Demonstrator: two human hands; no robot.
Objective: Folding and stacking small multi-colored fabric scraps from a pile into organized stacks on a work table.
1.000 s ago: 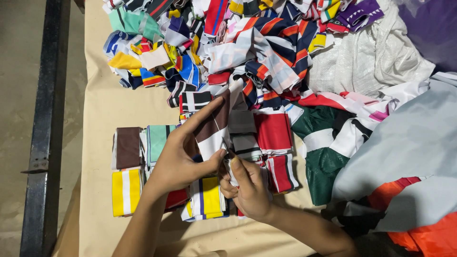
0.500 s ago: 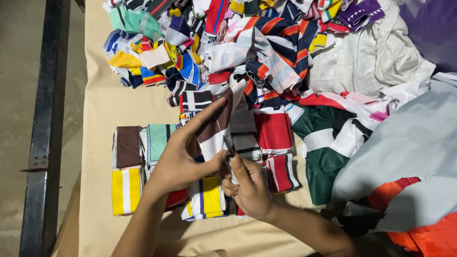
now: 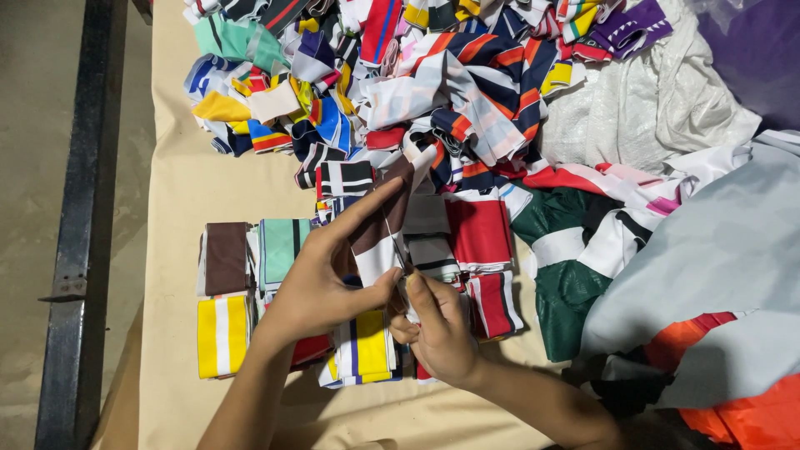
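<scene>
1. The left hand (image 3: 321,283) lies flat over a brown and white fabric strip (image 3: 379,242), index finger stretched toward 1 o'clock along its length and thumb pressed in from the side. That spread grip looks meant to keep the strip straight and taut.
2. The right hand (image 3: 437,329) sits at 5 o'clock of the left, fingers (image 3: 417,292) curled and pinched on the strip's near end. Whether a small tool is in that pinch I cannot tell.
3. The strip rests on the tabletop (image 3: 179,200), on top of a folded grey piece (image 3: 429,242), so the work goes on directly above the sorted row.
4. Folded pieces lie in neat ranks by colour: a brown stack (image 3: 225,258) and a teal stack (image 3: 279,250) at 9 o'clock of the hands, a yellow and white stack (image 3: 221,333) at 8 o'clock, a red stack (image 3: 479,233) at 2 o'clock.
5. A loose heap of striped scraps (image 3: 433,83) fills the 12 o'clock side, within arm's reach.
6. A grey cloth (image 3: 725,275) and white sack (image 3: 650,108) lie at 3 o'clock.
</scene>
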